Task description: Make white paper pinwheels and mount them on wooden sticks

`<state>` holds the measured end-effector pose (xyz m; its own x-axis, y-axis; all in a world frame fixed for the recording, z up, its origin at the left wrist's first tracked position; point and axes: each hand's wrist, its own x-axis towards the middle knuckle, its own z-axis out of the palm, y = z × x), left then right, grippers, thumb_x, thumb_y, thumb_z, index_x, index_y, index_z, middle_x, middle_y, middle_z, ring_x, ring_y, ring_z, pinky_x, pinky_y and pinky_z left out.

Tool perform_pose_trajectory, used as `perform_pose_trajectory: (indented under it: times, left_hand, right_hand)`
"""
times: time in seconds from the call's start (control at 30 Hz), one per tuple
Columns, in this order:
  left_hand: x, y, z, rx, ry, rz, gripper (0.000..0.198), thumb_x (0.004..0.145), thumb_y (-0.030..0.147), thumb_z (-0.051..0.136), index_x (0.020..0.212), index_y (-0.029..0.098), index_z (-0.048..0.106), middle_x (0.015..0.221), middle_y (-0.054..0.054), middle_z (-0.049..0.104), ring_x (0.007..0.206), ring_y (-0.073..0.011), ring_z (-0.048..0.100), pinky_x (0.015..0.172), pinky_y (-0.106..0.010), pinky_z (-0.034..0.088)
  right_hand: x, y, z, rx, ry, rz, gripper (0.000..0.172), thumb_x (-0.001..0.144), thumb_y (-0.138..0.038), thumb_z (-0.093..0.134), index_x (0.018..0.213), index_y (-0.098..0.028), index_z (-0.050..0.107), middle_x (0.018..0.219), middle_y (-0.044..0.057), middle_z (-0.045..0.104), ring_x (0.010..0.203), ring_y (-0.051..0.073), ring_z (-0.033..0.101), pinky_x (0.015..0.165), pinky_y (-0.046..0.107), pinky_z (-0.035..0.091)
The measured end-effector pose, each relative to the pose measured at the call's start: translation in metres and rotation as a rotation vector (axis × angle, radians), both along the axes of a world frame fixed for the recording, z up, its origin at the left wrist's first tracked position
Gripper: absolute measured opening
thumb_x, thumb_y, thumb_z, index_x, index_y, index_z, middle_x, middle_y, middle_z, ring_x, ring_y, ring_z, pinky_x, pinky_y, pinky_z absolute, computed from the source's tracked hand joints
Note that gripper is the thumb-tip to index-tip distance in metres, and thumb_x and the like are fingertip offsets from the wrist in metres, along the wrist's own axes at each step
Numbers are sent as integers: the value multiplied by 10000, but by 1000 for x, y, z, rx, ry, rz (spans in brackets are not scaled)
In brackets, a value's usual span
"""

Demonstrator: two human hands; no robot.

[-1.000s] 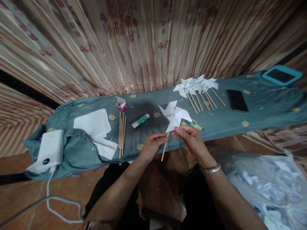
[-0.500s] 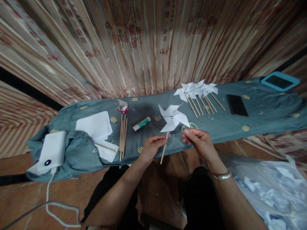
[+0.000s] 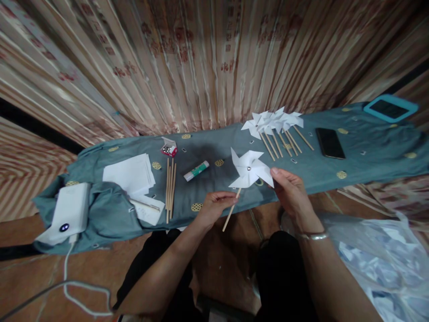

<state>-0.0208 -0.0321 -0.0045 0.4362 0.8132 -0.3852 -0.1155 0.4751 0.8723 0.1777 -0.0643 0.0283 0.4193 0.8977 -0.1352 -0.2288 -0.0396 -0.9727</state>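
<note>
A white paper pinwheel [image 3: 254, 172] with a shiny pin at its centre is held over the near edge of the cloth. Its wooden stick [image 3: 229, 217] is pinched between the thumb and fingers of my left hand [image 3: 214, 208]. At the right, the thumb and fingers of my right hand [image 3: 291, 190] are closed at the tip of one blade. Just beyond, a glue stick [image 3: 196, 171] lies on its side. Several finished pinwheels [image 3: 268, 124] overlap in a row at the back, their sticks toward me. Loose wooden sticks [image 3: 170, 190] lie side by side to the left.
On the cloth-covered table [image 3: 214, 143] are an open box of pins [image 3: 169, 149], paper sheets [image 3: 130, 172], a pen [image 3: 145, 205], a white power bank [image 3: 72, 208], a phone [image 3: 330, 143] and a blue-framed device [image 3: 390, 108]. A plastic bag [image 3: 378, 264] sits at lower right.
The pinwheel has shifted slightly right and its blades have turned. My right hand has moved from beside it to the tip of a blade. My left hand still grips the stick.
</note>
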Motion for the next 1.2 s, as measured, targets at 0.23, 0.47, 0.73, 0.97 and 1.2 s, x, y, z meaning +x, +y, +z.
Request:
perform_pose_trajectory:
  times: [0.23, 0.47, 0.73, 0.97, 1.2]
  left_hand:
    - [0, 0, 1, -3, -6, 4, 283, 485, 351, 881, 705, 201, 785, 755, -48, 759, 697, -158, 638, 768, -298, 491]
    - [0, -1, -1, 5, 16, -33, 277, 494, 339, 876, 704, 187, 779, 719, -37, 743, 677, -150, 627, 758, -293, 489]
    - [-1, -1, -1, 16, 28, -59, 297, 482, 352, 884, 703, 184, 777, 728, -38, 745, 693, -156, 631, 753, -291, 491]
    - [-1, 0, 0, -1, 14, -47, 278, 479, 335, 881, 690, 187, 776, 710, -37, 743, 679, -154, 631, 760, -296, 497]
    - [-1, 0, 1, -6, -1, -42, 295, 463, 339, 889, 688, 185, 776, 713, -41, 746, 674, -155, 633, 752, -295, 499]
  right_hand:
    - [-5, 0, -1, -23, 34, 18, 336, 591, -517, 845, 617, -215, 699, 558, -20, 652, 519, 114, 533, 513, 252, 386]
    - [-5, 2, 3, -31, 104, -40, 430, 574, -606, 816, 566, -220, 627, 546, -12, 647, 600, 182, 647, 534, 282, 480]
    - [-3, 2, 0, -54, 87, -22, 357, 557, -501, 864, 582, -202, 670, 538, -36, 610, 493, 94, 496, 489, 228, 391]
    - [-1, 1, -1, -21, -20, -9, 429, 587, -506, 849, 465, -187, 590, 485, -43, 491, 507, 77, 399, 484, 221, 293]
    - [-5, 3, 1, -43, -32, -23, 422, 515, -521, 874, 469, -187, 620, 485, -36, 505, 510, 78, 402, 501, 230, 284]
